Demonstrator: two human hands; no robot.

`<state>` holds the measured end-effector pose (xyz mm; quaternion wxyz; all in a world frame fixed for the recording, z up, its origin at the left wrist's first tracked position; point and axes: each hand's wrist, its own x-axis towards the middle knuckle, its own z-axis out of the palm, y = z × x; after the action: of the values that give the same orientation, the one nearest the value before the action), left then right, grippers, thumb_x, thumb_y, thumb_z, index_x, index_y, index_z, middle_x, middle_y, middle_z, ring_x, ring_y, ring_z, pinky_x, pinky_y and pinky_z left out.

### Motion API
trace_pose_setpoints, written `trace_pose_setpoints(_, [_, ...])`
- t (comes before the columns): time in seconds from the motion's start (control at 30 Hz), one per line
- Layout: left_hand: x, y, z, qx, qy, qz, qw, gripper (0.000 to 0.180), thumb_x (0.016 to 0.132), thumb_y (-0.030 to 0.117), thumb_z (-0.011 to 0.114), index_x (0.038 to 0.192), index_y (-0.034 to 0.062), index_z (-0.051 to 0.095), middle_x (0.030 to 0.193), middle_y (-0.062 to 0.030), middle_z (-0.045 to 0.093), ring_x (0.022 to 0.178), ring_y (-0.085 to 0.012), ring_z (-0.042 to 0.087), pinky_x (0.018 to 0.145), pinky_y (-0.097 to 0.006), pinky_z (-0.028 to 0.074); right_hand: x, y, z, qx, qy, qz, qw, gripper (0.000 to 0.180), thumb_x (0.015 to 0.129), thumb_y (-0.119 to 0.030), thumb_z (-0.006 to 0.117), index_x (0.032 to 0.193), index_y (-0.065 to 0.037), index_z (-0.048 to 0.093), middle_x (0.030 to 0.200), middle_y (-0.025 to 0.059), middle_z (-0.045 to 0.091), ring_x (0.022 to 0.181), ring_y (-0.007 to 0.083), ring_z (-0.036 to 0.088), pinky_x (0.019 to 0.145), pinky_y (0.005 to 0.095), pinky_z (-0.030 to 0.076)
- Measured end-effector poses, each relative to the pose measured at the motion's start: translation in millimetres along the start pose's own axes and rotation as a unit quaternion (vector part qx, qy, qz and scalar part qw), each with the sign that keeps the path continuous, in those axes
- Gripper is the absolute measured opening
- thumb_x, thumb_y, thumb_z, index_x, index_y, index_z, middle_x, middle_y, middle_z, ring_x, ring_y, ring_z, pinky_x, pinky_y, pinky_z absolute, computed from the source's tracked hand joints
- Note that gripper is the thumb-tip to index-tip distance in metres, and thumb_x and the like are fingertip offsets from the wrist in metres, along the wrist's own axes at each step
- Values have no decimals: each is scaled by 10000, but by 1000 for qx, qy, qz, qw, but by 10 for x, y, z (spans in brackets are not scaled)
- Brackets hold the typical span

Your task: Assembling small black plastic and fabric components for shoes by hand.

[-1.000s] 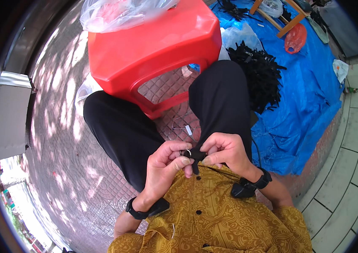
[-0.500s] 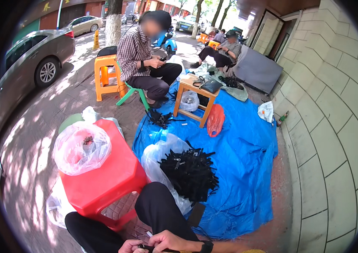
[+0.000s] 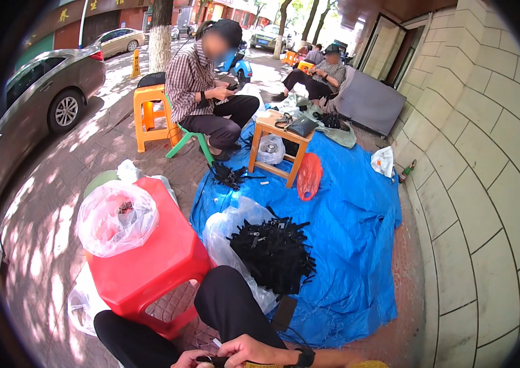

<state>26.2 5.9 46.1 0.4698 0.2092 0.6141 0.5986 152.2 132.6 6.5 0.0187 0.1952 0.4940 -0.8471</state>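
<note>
Only the tops of my hands show at the bottom edge, above my knees in black trousers. My left hand and my right hand meet on a small black strap piece, both pinching it. A black watch sits on my right wrist. In front of my knees stands a red plastic stool with a clear plastic bag on it that holds a few dark bits. To its right, a heap of black straps lies in an open clear bag on a blue tarp.
A person in a checked shirt sits on a green stool by an orange stool and a low wooden table. An orange bag hangs from the table. Another seated person is further back. Grey car left, tiled wall right.
The view has swung up from my lap to the street. My hands have slid to the bottom edge and still hold the black piece together.
</note>
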Motion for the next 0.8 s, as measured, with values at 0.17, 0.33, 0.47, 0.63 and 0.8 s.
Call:
trace_pose_setpoints(0.17, [-5, -37, -10, 80, -45, 142, 986, 208, 757, -39, 494, 952, -13, 561, 922, -81, 575, 834, -144, 544, 745, -251, 436, 28, 174, 1, 15, 9, -35, 999, 94, 751, -96, 596, 745, -2, 587, 510, -14, 466, 416, 27, 387, 393, 181, 269])
trace_pose_setpoints(0.33, [-32, 6, -28, 10, -76, 112, 991, 231, 785, 45, 496, 996, -20, 565, 1077, -134, 556, 996, -215, 522, 880, -310, 388, 39, 200, 99, 2, 54, -38, 998, 98, 747, -92, 601, 761, 5, 595, 511, -27, 460, 420, 22, 389, 386, 170, 256])
trace_pose_setpoints(0.47, [-16, -57, -9, 88, -115, 205, 968, 235, 752, 37, 513, 964, -35, 584, 1107, -167, 539, 1063, -267, 491, 920, -341, 358, 12, 117, 208, 31, 56, -30, 998, 77, 744, -86, 593, 786, -26, 614, 526, -45, 441, 429, 20, 389, 394, 178, 255])
trace_pose_setpoints(0.63, [60, -201, -26, 93, -74, 178, 977, 217, 711, -14, 598, 926, -17, 569, 988, -154, 592, 1003, -266, 546, 863, -335, 415, -130, -77, 219, -24, 106, -51, 993, 66, 726, -56, 630, 769, -7, 620, 581, -35, 494, 510, 25, 423, 444, 189, 320])
trace_pose_setpoints(0.8, [184, -145, 5, 23, -140, 204, 969, 262, 747, 59, 614, 996, -8, 568, 1007, -132, 588, 1069, -272, 507, 887, -347, 400, -9, -95, 194, 5, 117, -89, 989, 69, 692, -31, 658, 729, 14, 621, 545, 13, 527, 451, 38, 439, 406, 189, 303])
